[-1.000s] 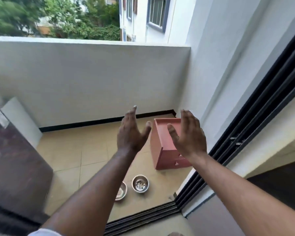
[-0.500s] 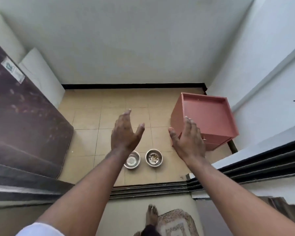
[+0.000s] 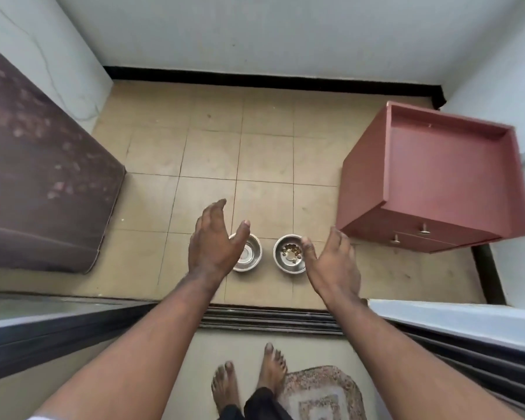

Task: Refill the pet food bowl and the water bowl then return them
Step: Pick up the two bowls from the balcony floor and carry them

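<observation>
Two small steel bowls stand side by side on the tan balcony tiles just beyond the door track. The right one, the food bowl [image 3: 289,257], has a few brown kibble pieces in its bottom. The left one, the water bowl [image 3: 249,256], looks nearly dry and is partly covered by my left hand [image 3: 214,242]. That hand hovers above it with fingers straight and thumb spread, holding nothing. My right hand [image 3: 334,262] is stretched out just right of the food bowl, also with straight fingers and nothing in it.
A pink cabinet [image 3: 437,180] with small drawer knobs stands at the right. A dark mattress [image 3: 40,177] leans at the left. The sliding-door track [image 3: 270,319] crosses in front of my bare feet [image 3: 249,377], beside a patterned mat [image 3: 322,395].
The view has tipped down from the balcony wall to the floor. Both hands have lowered toward the two bowls and stay spread, holding nothing.
</observation>
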Available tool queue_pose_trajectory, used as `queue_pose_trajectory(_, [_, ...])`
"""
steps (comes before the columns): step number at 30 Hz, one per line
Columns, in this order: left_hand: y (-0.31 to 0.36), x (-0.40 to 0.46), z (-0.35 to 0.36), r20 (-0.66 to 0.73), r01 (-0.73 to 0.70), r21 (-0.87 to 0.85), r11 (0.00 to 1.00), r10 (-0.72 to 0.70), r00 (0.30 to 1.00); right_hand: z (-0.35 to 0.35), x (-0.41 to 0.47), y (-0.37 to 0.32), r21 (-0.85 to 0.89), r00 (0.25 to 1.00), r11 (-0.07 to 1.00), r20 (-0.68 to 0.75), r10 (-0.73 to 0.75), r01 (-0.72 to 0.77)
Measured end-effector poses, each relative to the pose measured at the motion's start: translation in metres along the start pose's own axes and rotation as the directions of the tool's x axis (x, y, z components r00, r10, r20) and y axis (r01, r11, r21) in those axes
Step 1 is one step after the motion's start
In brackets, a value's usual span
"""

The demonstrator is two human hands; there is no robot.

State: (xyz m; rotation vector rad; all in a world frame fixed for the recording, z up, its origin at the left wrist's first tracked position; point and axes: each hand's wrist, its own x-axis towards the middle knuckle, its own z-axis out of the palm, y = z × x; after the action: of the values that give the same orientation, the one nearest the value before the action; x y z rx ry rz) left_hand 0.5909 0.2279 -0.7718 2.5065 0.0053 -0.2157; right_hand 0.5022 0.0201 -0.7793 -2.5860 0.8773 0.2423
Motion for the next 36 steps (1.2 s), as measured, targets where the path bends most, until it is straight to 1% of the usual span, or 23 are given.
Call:
queue_pose_trajectory(4, [-0.047, 0.019, 0.056, 0.022, 0.069, 0.022, 0.997, -0.069, 0.997, 0.070, 0.028, 0.019, -0.017, 0.996, 0.999, 0.065, 0.053, -0.052])
queue_pose_trajectory(11, [-0.129, 0.052, 0.151, 0.090, 0.119, 0.059, 0.991, -0.124, 0.988, 0.185, 0.077, 0.048, -0.026, 0.990, 0.995, 0.098, 0.103, -0.101])
queue_pose_trajectory(17, [-0.188, 0.075, 0.228, 0.192, 0.122, 0.111, 0.986, -0.142, 0.971, 0.265, 0.109, 0.070, -0.029, 0.979, 0.987, 0.128, 0.157, -0.155])
queue_pose_trajectory(21, [-0.221, 0.093, 0.278, 0.259, 0.176, 0.137, 0.975, -0.207, 0.943, 0.315, 0.132, 0.092, -0.004, 0.960, 0.971, 0.146, 0.238, -0.240])
queue_pose_trajectory(25, [-0.252, 0.108, 0.321, 0.313, 0.273, 0.179, 0.945, -0.318, 0.895, 0.363, 0.156, 0.114, 0.021, 0.905, 0.918, 0.180, 0.386, -0.396])
queue_pose_trajectory(29, [-0.277, 0.116, 0.356, 0.365, 0.359, 0.270, 0.894, -0.439, 0.821, 0.400, 0.176, 0.131, 0.038, 0.826, 0.839, 0.203, 0.525, -0.543])
queue_pose_trajectory(31, [-0.288, 0.120, 0.370, 0.381, 0.389, 0.286, 0.876, -0.476, 0.793, 0.413, 0.184, 0.138, 0.060, 0.789, 0.798, 0.205, 0.579, -0.600])
queue_pose_trajectory(34, [-0.299, 0.126, 0.386, 0.390, 0.418, 0.256, 0.872, -0.489, 0.780, 0.432, 0.195, 0.148, 0.157, 0.720, 0.705, 0.222, 0.657, -0.692])
queue_pose_trajectory(36, [-0.305, 0.128, 0.394, 0.383, 0.442, 0.211, 0.872, -0.490, 0.783, 0.442, 0.201, 0.155, 0.263, 0.665, 0.612, 0.269, 0.696, -0.746])
